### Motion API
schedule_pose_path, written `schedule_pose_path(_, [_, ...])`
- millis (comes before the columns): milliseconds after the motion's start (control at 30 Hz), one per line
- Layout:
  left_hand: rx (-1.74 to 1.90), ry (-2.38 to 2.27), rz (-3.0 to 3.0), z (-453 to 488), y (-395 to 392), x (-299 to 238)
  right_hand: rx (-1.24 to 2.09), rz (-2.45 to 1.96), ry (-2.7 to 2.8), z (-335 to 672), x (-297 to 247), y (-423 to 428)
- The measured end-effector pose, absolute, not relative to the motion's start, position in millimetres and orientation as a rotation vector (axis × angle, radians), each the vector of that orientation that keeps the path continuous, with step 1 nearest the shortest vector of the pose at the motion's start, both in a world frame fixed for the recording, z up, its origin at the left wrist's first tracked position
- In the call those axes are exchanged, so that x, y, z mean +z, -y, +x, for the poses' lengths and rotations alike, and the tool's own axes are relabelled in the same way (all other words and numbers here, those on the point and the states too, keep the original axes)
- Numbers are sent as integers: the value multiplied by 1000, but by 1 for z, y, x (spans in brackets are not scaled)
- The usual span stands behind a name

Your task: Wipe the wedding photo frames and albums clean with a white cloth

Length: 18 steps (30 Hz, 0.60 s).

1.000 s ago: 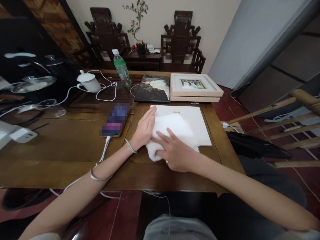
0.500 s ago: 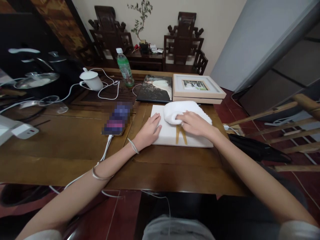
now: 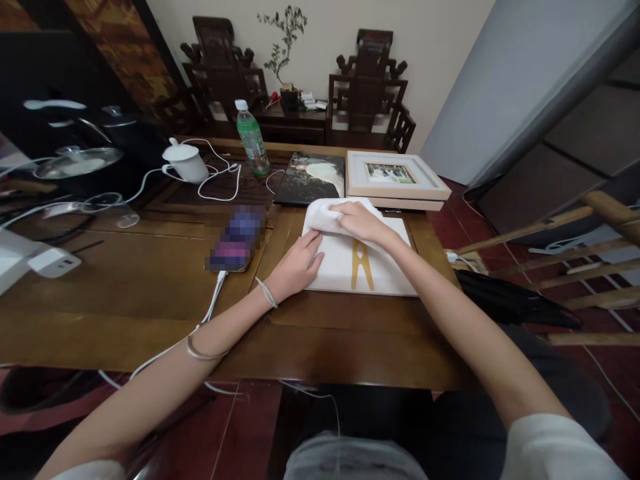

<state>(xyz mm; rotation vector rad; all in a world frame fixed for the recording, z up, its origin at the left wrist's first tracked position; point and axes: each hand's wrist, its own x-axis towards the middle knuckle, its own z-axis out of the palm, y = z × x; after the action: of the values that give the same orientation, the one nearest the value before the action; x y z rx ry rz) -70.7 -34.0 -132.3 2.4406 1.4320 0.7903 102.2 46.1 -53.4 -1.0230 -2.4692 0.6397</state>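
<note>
A flat white board, perhaps the back of a picture frame [image 3: 390,270], lies on the wooden table with a gold A-shaped piece [image 3: 362,267] on its upper face. My right hand [image 3: 357,220] is closed on a fluffy white cloth [image 3: 320,215], pressing it against the board's far left part. Along the left edge rests my left hand [image 3: 299,263], fingers stretched out flat, its fingertips close to the cloth. The cloth covers the far edge of the board.
Behind the board lie a dark photo panel [image 3: 311,179] and stacked white frames [image 3: 395,172]. A green-labelled bottle [image 3: 253,140] and a lidded white cup [image 3: 186,162] stand further back. To the left are a phone [image 3: 236,239] on a cable, a charger [image 3: 54,261] and a glass-lidded pot [image 3: 77,167].
My right hand has slid the cloth leftward across the board, baring its right side and more of the gold piece. My left hand stays in place.
</note>
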Motion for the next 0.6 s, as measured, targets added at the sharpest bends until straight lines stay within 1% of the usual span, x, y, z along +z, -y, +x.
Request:
schedule_pose_path(133, [737, -1455, 2415, -71, 35, -132, 599, -1211, 2332, 161, -56, -47])
schedule_pose_path(267, [707, -1471, 2412, -71, 35, -132, 466, -1308, 2250, 203, -73, -26])
schedule_pose_path(433, [708, -1475, 2421, -71, 36, -132, 330, -1178, 2407, 218, -89, 44])
schedule_pose_path(600, [716, -1478, 2423, -70, 37, -130, 344, -1072, 2571, 226, -78, 113])
